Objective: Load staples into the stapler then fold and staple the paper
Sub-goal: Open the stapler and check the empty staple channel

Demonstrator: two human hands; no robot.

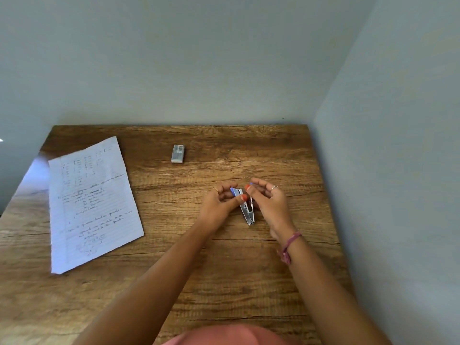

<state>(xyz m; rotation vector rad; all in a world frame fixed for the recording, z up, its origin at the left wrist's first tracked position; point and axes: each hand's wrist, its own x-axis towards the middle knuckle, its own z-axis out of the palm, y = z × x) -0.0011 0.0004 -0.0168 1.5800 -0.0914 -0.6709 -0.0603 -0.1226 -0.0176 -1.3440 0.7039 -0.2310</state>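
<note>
Bare table (224,270) between paper (92,202) and staple box (178,153).

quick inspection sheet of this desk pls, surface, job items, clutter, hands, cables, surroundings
surface: wooden table, dark grain, set into a corner
job's things: stapler swung open in a V, held above the table; small staple box lying toward the back, apart from the hands; handwritten lined paper lying flat and unfolded on the left
clutter: nothing seen
grippers: left hand pinches one arm of the stapler, right hand holds the other arm; bracelet on the right wrist
cables: nothing seen
surroundings: plain pale walls behind and to the right
</note>
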